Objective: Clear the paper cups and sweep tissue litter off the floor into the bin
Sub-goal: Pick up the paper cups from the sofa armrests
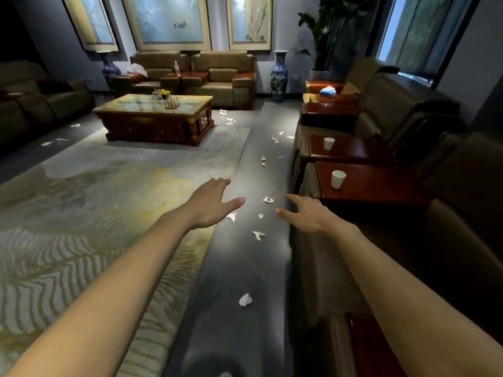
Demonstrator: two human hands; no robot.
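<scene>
Starting at the left, a few tissue scraps (46,143) lie on the dark floor beyond the rug (81,213). The left hand (213,204) reaches forward over the rug's edge, fingers straight and spread, holding nothing. More tissue litter (258,235) trails along the bare floor strip between the 2 hands and on toward the coffee table (152,115). The right hand (309,217) is likewise extended and empty. Right of it, the near paper cup (338,179) and far paper cup (329,143) stand upright on red side tables (381,186), untouched. No bin or broom shows. Bare-handed brushing could scatter the scraps, and a careless grab might tip a cup, whose contents I cannot see.
</scene>
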